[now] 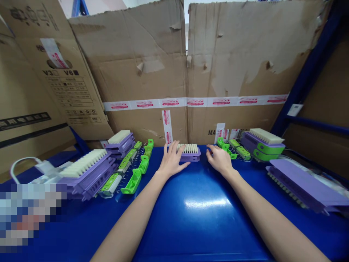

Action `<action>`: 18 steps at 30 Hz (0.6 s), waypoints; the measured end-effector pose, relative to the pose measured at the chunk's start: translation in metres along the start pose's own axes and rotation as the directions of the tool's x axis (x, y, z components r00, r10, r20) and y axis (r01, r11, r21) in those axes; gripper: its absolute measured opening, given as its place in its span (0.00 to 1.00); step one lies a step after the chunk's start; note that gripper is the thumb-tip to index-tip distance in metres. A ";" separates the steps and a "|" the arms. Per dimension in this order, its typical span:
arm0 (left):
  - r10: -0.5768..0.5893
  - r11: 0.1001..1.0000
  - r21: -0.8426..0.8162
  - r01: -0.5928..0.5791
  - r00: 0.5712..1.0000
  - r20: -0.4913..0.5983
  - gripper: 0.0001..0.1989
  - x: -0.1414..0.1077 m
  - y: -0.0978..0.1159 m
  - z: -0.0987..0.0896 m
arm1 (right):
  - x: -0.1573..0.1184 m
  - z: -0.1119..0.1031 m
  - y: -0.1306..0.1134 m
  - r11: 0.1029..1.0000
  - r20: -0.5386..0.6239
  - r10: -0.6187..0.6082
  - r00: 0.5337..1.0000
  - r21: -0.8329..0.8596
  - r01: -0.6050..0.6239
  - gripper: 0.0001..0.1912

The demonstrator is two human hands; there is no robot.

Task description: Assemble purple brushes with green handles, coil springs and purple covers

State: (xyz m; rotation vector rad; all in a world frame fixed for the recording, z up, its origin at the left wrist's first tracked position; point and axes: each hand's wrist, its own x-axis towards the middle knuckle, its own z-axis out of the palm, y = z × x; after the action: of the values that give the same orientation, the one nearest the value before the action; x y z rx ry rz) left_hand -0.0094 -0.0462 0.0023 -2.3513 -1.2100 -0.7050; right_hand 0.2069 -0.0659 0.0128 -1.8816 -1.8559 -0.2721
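Note:
A purple brush block with cream bristles [191, 157] lies near the back of the blue table, bristles up. At its left end is my left hand [171, 160], fingers spread and thumb held out; the fingers overlap the brush, and whether they touch it I cannot tell. To the brush's right, apart from it, my right hand [220, 159] hovers with fingers loosely bent and nothing seen between them. Just beyond that hand lie a bright green clip piece [224, 146] and a green-and-clear part [243, 153].
Stacked purple brush parts [92, 174] stand at left beside green clip pieces [132, 182] and a row of clear-and-green parts [111, 183]. On the right are a purple-and-green brush [268, 151] and a purple piece with bristles downward [311, 182]. Cardboard [141, 80] walls the back.

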 end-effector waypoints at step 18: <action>-0.109 0.994 -0.009 0.110 0.992 0.071 0.30 -0.002 -0.004 0.012 | 0.005 -0.019 0.011 0.978 -0.113 0.117 0.987 -0.157 -0.134 0.18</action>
State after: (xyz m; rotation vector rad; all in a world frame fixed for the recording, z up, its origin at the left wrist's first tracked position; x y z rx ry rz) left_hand -0.0113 -0.0387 -0.0080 -2.3522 -1.3776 -0.6720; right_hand 0.2218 -0.0701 0.0288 -2.0443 -1.6833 -0.4836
